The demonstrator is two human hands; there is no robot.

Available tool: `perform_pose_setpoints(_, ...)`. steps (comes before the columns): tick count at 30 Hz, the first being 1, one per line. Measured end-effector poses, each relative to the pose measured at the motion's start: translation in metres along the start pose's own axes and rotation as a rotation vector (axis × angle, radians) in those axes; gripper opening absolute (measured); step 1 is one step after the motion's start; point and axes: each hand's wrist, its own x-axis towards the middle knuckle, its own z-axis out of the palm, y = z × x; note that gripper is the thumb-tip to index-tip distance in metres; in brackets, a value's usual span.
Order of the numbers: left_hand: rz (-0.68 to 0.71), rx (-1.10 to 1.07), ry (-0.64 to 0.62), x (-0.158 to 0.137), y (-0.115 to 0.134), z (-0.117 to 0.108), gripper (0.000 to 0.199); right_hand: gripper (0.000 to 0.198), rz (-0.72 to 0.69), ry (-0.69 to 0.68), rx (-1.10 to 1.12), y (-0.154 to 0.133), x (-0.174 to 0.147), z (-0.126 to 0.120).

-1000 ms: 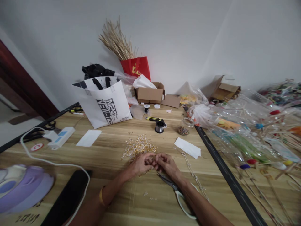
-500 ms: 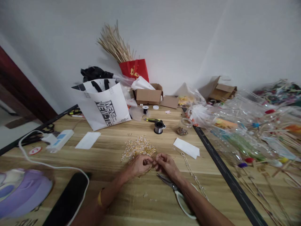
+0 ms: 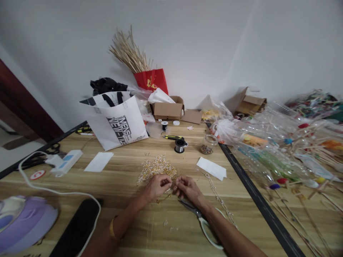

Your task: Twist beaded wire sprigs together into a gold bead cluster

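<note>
My left hand (image 3: pixel 158 186) is closed in a pinch just in front of a pile of gold and clear beads (image 3: pixel 157 167). What its fingertips hold is too small to make out. Close beside it, my right hand (image 3: pixel 188 188) pinches the end of a thin strand with gold beads (image 3: pixel 158 201), which trails on the table below the hands. White-handled scissors (image 3: pixel 205 226) lie partly under my right forearm. To the right of that hand rests a beaded chain (image 3: pixel 216 192). A few loose clear beads (image 3: pixel 165 222) lie nearer to me.
Behind the pile stand a wire spool (image 3: pixel 179 145) and a glass jar of beads (image 3: pixel 208 144). Folded white paper (image 3: pixel 211 167) lies right, a white bag (image 3: pixel 115 121) stands back left. Plastic bottles (image 3: pixel 257 157) crowd the right; a white cable (image 3: pixel 64 193) crosses the left.
My hands have parted slightly, opening a small gap between the fingertips. More of the gold-beaded strand now shows below them. The view has shifted a little.
</note>
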Motion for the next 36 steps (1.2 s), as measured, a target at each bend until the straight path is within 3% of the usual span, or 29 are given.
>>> perform_pose_setpoints(6, 0.190, 0.056, 0.108, 0.000, -0.003, 0.002, 0.011, 0.037, 0.010, -0.038, -0.012, -0.001, -0.001, 0.000)
perform_pose_setpoints(9, 0.233, 0.027, 0.096, -0.001, 0.000, 0.002, 0.013, 0.037, 0.020, -0.067, -0.014, -0.001, -0.001, 0.000)
perform_pose_setpoints(17, 0.110, 0.071, 0.069, -0.001, 0.001, 0.006, 0.012, 0.036, 0.004, -0.082, -0.027, 0.000, -0.001, 0.000)
perform_pose_setpoints(26, -0.003, -0.040, 0.028, -0.001, 0.002, 0.002, 0.014, 0.037, -0.041, -0.087, -0.082, 0.002, 0.000, 0.001)
perform_pose_setpoints(36, 0.003, -0.005, 0.054, 0.000, -0.001, 0.004, 0.012, 0.026, -0.273, 0.140, -0.253, -0.004, -0.011, 0.005)
